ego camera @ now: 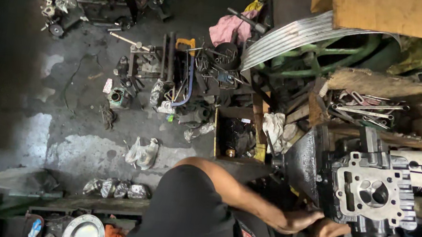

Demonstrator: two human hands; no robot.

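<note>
Overhead view of a cluttered workshop. At left, the dark floor (67, 136) holds plastic bags (142, 153) and scattered engine parts (173, 79). Lower centre, the left hand (298, 221) reaches right, fingers together and flat against the base of a metal engine block (372, 191). Just beside it, the right hand (331, 230) touches the block's lower edge; its finger position cannot be told. Spanners (367, 109) lie above.

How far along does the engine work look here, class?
Done: the cylinder head lies stripped, its ports open. In hand: the left hand and right hand press at its lower edge. Left: spanners and loose parts lie scattered, nothing refitted.
</note>
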